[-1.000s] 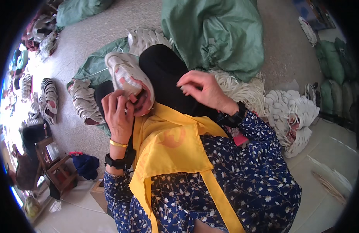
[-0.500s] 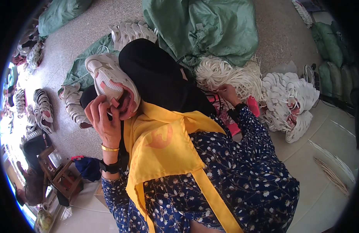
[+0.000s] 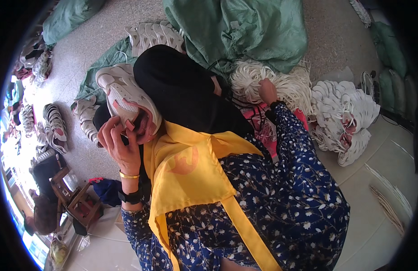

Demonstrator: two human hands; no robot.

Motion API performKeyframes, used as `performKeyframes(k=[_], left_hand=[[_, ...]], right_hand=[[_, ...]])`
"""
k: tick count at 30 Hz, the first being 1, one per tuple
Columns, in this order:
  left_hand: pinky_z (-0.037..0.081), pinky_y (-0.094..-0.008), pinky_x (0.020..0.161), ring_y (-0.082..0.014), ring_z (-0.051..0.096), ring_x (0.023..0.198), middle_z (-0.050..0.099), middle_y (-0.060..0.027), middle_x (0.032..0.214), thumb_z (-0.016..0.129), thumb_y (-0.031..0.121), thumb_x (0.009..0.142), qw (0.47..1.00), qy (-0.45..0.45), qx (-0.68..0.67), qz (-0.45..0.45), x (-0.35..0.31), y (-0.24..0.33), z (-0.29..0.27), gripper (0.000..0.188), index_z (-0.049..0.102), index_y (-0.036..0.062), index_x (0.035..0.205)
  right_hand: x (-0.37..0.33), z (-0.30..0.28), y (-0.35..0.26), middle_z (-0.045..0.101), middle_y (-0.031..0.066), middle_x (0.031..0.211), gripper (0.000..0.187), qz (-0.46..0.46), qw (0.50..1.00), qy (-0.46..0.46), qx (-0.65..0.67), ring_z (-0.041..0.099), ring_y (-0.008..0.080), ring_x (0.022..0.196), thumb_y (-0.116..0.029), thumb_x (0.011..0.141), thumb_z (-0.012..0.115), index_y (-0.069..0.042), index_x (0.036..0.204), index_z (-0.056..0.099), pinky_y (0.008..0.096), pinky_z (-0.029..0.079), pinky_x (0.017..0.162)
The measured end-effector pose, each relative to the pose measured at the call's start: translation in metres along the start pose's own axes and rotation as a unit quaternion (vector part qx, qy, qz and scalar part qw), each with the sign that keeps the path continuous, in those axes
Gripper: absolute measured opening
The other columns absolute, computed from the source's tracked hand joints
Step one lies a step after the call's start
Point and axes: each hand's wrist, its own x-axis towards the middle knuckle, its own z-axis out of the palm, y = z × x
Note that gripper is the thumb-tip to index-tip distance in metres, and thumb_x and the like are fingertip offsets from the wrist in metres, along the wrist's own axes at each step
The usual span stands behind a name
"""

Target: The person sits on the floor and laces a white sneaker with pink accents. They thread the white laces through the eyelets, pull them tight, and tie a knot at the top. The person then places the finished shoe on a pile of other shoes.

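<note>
A white and pink shoe upper [image 3: 127, 97] rests against my black-clad knee. My left hand [image 3: 120, 144] grips it at the collar, fingers curled by the pink tongue. My right hand [image 3: 267, 91] reaches into a heap of white shoelaces [image 3: 290, 88] on the right. Its fingers are closed at the laces' near edge; whether they pinch a lace is too small to make out. Just below that hand lies a pink item with black cords [image 3: 262, 122]. A yellow apron [image 3: 186, 176] covers my lap.
Stacked white shoe uppers [image 3: 344, 117] lie right of the laces. Other uppers [image 3: 153, 38] stand beyond my knees, and more [image 3: 87, 115] to the left. A large green sack [image 3: 245, 31] lies ahead. At left are a small wooden stool [image 3: 77, 198] and a dark blue cloth [image 3: 108, 192].
My right hand has moved forward, from the near edge of the lace heap onto the laces. The left hand keeps its hold on the shoe upper.
</note>
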Motion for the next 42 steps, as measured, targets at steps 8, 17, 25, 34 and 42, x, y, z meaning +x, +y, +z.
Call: performKeyframes(k=[8, 17, 25, 34, 42], left_hand=[[0.041, -0.0471, 0.101, -0.0348, 0.060, 0.110, 0.067, -0.0152, 0.116, 0.067, 0.010, 0.094, 1.000, -0.004, 0.011, -0.011, -0.002, 0.000, -0.001, 0.013, 0.059, 0.0016, 0.101], [0.042, -0.0465, 0.100, -0.0344, 0.059, 0.110, 0.066, -0.0145, 0.116, 0.068, 0.008, 0.093, 1.000, -0.004, 0.009, -0.010, 0.000, -0.001, -0.002, 0.012, 0.060, 0.0029, 0.100], [0.044, -0.0450, 0.098, -0.0346, 0.058, 0.109, 0.065, -0.0132, 0.118, 0.068, 0.000, 0.083, 0.999, -0.011, -0.031, -0.013, 0.007, -0.002, -0.004, 0.019, 0.060, 0.0035, 0.100], [0.047, -0.0451, 0.097, -0.0363, 0.058, 0.114, 0.065, -0.0137, 0.122, 0.069, -0.002, 0.081, 0.997, -0.045, -0.065, -0.002, 0.012, 0.001, -0.023, 0.026, 0.059, 0.0018, 0.104], [0.045, -0.0439, 0.103, -0.0359, 0.060, 0.114, 0.066, -0.0180, 0.122, 0.064, 0.002, 0.091, 0.979, -0.059, -0.194, -0.039, 0.037, 0.021, -0.060, 0.017, 0.059, -0.0005, 0.108]], right_hand=[[0.007, 0.001, 0.007, 0.066, 0.0251, 0.089, 0.011, -0.007, 0.997, -0.058, 0.043, 0.065, 0.0451, 0.090, -0.008, 0.087, 0.058, -0.001, 0.087, 0.066, 0.0544, 0.051, 0.079], [0.005, -0.027, 0.000, 0.069, 0.0234, 0.078, 0.022, 0.045, 0.992, -0.108, 0.039, 0.068, 0.0434, 0.076, -0.021, 0.084, 0.066, 0.001, 0.082, 0.072, 0.0517, 0.053, 0.074], [0.047, -0.097, -0.045, 0.068, 0.0052, 0.070, 0.025, 0.066, 0.975, -0.112, 0.179, 0.064, 0.0128, 0.064, -0.023, 0.090, 0.072, 0.001, 0.083, 0.072, 0.0311, 0.049, 0.061], [0.092, -0.242, -0.226, 0.061, -0.0029, 0.066, 0.020, -0.052, 0.916, -0.118, 0.379, 0.051, 0.0024, 0.062, -0.020, 0.096, 0.071, -0.001, 0.091, 0.074, 0.0242, 0.041, 0.056], [0.070, -0.260, -0.373, 0.074, 0.0136, 0.078, 0.015, -0.292, 0.845, -0.101, 0.437, 0.070, 0.0163, 0.068, -0.014, 0.094, 0.071, 0.000, 0.097, 0.075, 0.0299, 0.052, 0.062]])
